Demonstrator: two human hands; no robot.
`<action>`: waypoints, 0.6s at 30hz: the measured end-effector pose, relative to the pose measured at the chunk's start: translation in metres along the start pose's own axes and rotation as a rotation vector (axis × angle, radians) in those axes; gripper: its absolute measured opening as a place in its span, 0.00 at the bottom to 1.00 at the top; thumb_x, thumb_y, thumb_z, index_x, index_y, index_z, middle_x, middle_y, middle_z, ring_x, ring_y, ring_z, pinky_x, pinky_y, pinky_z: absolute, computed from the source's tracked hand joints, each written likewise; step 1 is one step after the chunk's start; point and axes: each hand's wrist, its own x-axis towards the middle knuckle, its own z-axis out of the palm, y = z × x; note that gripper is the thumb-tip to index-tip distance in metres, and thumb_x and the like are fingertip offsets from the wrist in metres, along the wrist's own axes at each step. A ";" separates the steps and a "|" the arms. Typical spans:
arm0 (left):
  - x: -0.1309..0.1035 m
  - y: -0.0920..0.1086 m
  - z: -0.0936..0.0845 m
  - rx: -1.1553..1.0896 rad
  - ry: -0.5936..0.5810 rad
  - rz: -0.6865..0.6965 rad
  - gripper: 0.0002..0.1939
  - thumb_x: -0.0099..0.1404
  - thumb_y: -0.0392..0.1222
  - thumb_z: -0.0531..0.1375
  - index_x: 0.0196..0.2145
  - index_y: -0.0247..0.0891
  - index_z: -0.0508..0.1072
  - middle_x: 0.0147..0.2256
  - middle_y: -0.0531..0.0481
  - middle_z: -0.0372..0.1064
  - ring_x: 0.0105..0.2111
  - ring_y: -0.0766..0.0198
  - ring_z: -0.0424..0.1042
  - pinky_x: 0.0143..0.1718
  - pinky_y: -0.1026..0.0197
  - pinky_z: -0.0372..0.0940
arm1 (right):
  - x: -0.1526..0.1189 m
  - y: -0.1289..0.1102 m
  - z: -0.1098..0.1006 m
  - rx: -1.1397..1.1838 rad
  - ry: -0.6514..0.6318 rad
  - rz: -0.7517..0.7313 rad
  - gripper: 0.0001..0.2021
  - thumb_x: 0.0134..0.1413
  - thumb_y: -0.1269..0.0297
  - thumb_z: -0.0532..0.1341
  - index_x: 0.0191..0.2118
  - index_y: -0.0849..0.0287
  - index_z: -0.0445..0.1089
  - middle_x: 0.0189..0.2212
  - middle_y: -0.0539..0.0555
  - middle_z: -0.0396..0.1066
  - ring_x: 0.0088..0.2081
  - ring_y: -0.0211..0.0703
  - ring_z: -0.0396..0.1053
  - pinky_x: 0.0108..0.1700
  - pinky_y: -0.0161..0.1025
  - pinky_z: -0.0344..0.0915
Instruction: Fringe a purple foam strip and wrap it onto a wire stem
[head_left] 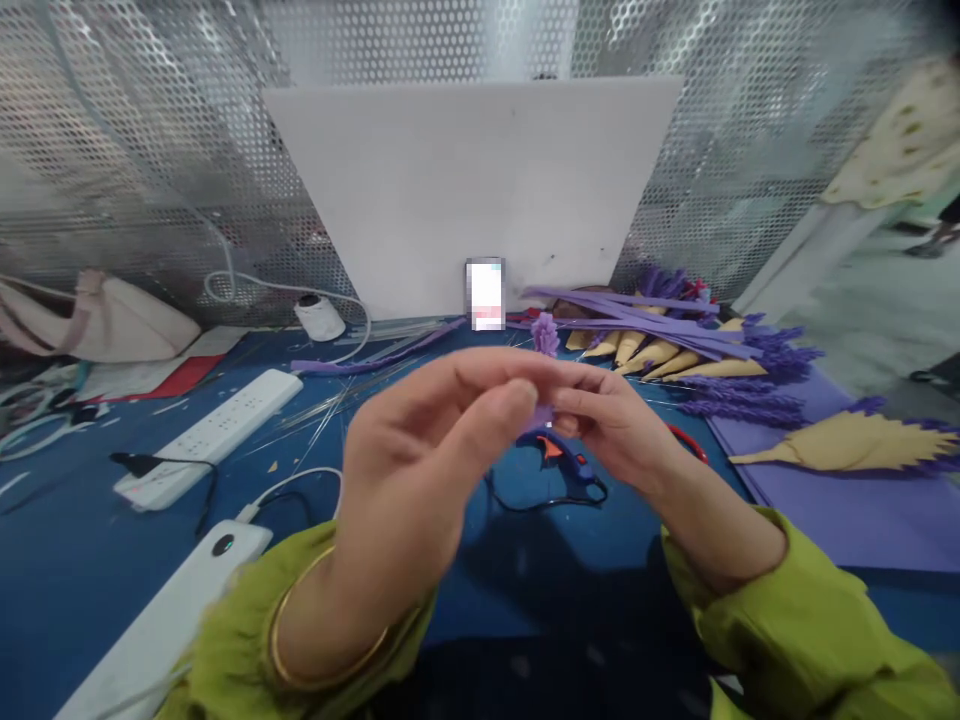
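My left hand [420,460] is raised over the middle of the table, its fingers curled and thumb bent inward in a pinch. Against its fingertips, my right hand [619,425] is closed too, thumb pressed on the fingers. A small purple paper flower [546,335] with a fringed, curled head sticks up between the two hands. Its lower part is mostly hidden by my fingers, with a bit of purple showing below them. On the table just behind and below the hands lies a blue glue gun [574,460] with an orange trigger.
Purple paper strips [637,310] and tan-wrapped lavender bunches [862,440] lie at the right, partly on purple sheets [840,530]. A phone [486,293] leans on a white board [480,190]. At left are a power strip [225,430], a white power bank [187,600] and cables.
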 end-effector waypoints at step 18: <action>0.082 -0.022 0.040 -0.165 -0.361 -0.337 0.09 0.50 0.43 0.71 0.30 0.39 0.80 0.29 0.50 0.77 0.30 0.64 0.74 0.38 0.62 0.67 | 0.000 -0.028 -0.017 0.069 -0.050 0.025 0.07 0.46 0.64 0.68 0.33 0.60 0.73 0.24 0.47 0.69 0.17 0.25 0.45 0.20 0.31 0.44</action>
